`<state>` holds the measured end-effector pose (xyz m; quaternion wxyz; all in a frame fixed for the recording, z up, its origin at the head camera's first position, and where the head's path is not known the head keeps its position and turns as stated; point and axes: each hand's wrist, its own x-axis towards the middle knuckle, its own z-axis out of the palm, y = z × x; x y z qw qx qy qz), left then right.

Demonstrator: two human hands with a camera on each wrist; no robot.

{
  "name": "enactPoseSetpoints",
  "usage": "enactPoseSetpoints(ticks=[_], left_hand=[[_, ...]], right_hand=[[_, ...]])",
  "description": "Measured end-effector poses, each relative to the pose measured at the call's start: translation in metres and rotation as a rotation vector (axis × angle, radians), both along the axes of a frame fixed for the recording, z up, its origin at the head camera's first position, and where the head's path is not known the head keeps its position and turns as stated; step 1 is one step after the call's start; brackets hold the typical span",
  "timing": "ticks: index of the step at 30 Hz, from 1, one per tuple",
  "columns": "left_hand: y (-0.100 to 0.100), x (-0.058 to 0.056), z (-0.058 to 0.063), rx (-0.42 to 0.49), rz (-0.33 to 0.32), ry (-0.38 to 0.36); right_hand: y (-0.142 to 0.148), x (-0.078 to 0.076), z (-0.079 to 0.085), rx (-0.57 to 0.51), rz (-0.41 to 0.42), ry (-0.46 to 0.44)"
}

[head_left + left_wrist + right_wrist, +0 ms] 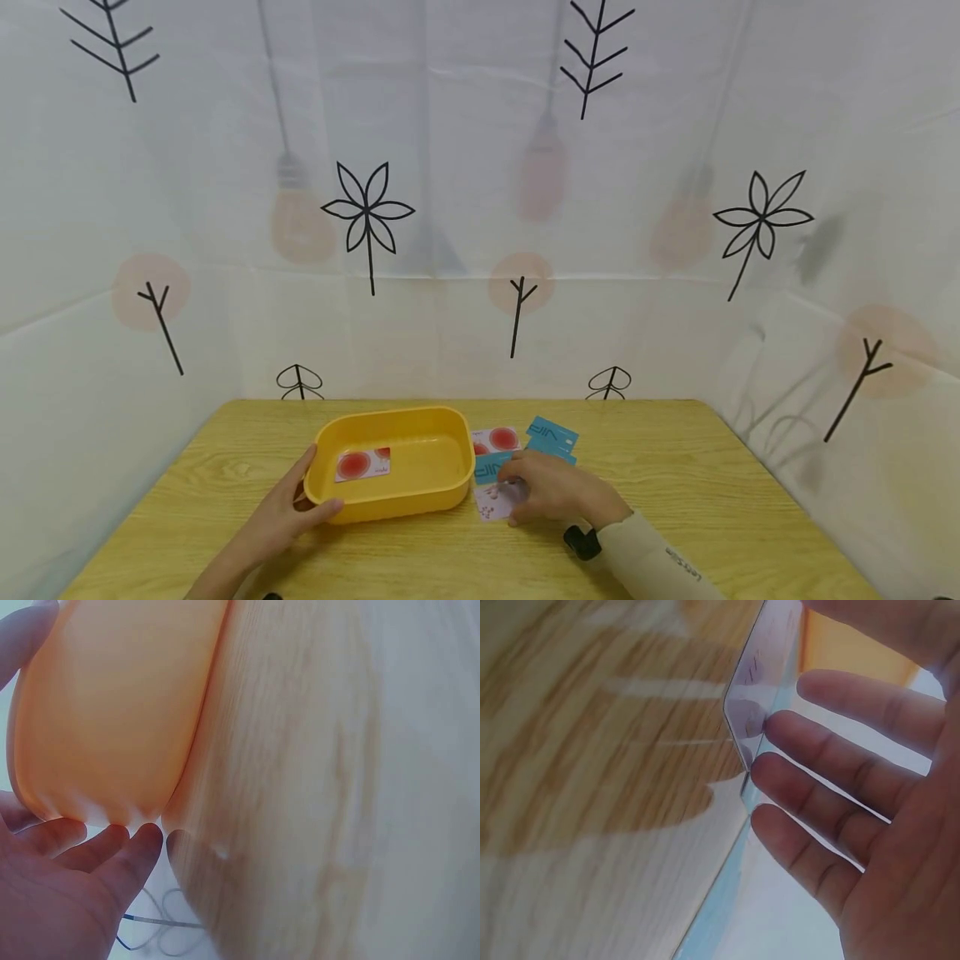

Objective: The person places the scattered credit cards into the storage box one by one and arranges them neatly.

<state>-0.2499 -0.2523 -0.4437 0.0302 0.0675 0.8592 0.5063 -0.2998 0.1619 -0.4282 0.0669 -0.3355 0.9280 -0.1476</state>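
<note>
A yellow plastic basin stands on the table, with a white card with red circles lying inside it. My left hand grips the basin's left end, thumb along the near side. In the left wrist view its fingertips touch the end wall. Just right of the basin, my right hand touches cards lying on the table. Under or beside its fingers are a pale flowered card and a blue card. The right wrist view shows fairly straight, spread fingers at the card edges.
Behind the right hand lie another card with red circles and overlapping blue cards, partly covered. The wooden table reaches a white patterned cloth at its back. A dark band is on the right wrist.
</note>
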Motion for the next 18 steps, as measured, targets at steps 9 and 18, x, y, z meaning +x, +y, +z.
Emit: enactPoseSetpoints(ticks=[9,18], left_hand=[[0.0000,-0.0001,-0.0010,-0.004,0.003,0.012],[0.0004,-0.0004,-0.0017,0.018,0.003,0.014]], right_hand=[[0.0021,-0.0023,-0.0032,0.003,0.016,0.022],[0.0060,-0.0024,0.0004,-0.015,0.027,-0.031]])
